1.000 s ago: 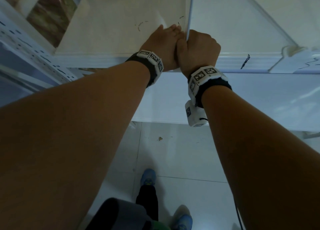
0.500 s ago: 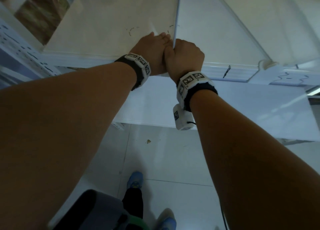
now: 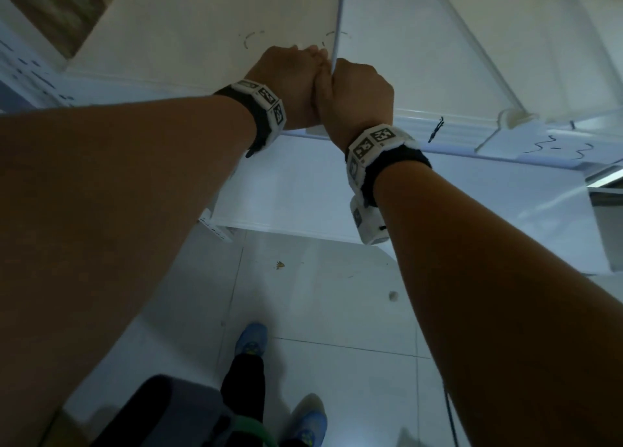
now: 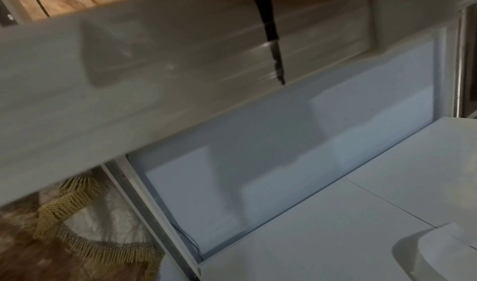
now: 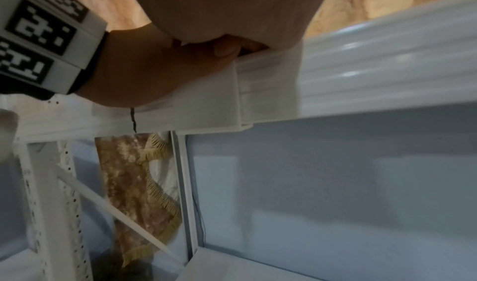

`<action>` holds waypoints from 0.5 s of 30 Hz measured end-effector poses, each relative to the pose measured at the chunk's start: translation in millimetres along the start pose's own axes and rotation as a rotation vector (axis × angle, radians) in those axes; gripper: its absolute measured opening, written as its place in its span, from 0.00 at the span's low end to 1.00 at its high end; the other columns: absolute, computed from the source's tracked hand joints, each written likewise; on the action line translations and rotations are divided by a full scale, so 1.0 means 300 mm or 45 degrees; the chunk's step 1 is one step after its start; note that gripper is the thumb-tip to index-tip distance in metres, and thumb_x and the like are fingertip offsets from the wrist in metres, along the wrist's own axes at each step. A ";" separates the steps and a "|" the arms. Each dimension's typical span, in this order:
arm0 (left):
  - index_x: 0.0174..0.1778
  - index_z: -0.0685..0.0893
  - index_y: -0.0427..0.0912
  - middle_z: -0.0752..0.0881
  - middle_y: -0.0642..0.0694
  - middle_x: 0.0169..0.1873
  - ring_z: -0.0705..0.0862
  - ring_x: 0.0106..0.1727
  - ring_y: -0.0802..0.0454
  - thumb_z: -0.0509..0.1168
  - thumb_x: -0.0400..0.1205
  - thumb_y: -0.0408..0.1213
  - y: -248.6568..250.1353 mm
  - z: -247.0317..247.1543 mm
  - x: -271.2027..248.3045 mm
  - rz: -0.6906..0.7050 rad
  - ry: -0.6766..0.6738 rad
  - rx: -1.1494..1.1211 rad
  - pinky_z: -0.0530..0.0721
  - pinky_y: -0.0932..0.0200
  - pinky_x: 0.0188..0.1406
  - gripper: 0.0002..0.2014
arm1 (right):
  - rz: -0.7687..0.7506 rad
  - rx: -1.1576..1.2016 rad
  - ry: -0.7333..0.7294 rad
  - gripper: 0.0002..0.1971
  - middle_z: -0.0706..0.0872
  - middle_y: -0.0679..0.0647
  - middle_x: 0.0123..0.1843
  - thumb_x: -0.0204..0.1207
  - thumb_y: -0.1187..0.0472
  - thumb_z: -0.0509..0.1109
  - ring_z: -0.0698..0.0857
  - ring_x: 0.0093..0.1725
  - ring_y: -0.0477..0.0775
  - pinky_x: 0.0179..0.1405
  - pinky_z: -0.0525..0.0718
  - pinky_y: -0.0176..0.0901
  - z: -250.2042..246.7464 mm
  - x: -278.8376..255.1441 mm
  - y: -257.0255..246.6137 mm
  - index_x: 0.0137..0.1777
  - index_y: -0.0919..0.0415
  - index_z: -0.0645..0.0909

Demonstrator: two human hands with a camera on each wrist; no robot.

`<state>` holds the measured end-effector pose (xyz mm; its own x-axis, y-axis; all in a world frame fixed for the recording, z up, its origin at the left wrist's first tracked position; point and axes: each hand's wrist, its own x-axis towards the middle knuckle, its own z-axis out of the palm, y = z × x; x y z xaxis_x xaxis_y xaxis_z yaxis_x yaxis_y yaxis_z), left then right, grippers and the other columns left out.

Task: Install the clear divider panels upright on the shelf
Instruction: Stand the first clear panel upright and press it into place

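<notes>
A clear divider panel (image 3: pixel 338 18) stands upright on the white shelf (image 3: pixel 168 35), seen edge-on. My left hand (image 3: pixel 290 75) and right hand (image 3: pixel 357 89) are pressed together at its front end, over the shelf's front rail (image 3: pixel 455 126). The right hand is a fist round the panel's edge. In the right wrist view the left hand (image 5: pixel 154 71) curls its thumb onto the panel's clear front clip (image 5: pixel 214 110), which hangs over the rail (image 5: pixel 387 71). The right palm (image 5: pixel 227 6) fills the top of that view. The fingertips are hidden in the head view.
A second clear divider (image 3: pixel 472 41) stands on the shelf to the right, with its clip (image 3: pixel 512 116) on the rail. A lower white shelf (image 3: pixel 303 193) juts out below. Black pen marks (image 4: pixel 271 36) cross the rail. Tiled floor and my feet lie beneath.
Both hands keep the same grip at the panel's front end. The head view has drifted, so the hands sit a little left and lower in frame than a second ago.
</notes>
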<state>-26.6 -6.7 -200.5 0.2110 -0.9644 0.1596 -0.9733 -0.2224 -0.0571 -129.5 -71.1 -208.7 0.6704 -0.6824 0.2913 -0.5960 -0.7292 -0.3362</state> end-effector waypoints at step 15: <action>0.61 0.77 0.23 0.83 0.25 0.59 0.83 0.57 0.28 0.56 0.85 0.41 0.021 -0.018 -0.006 0.034 -0.042 0.093 0.79 0.40 0.53 0.22 | -0.081 -0.194 0.006 0.20 0.88 0.53 0.49 0.86 0.53 0.50 0.84 0.45 0.54 0.36 0.65 0.41 -0.030 -0.015 -0.010 0.48 0.57 0.83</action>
<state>-33.6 -5.6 -195.9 0.1893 -0.9740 0.1246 -0.9696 -0.2055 -0.1331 -134.7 -66.2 -200.9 0.7071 -0.6347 0.3118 -0.6129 -0.7700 -0.1775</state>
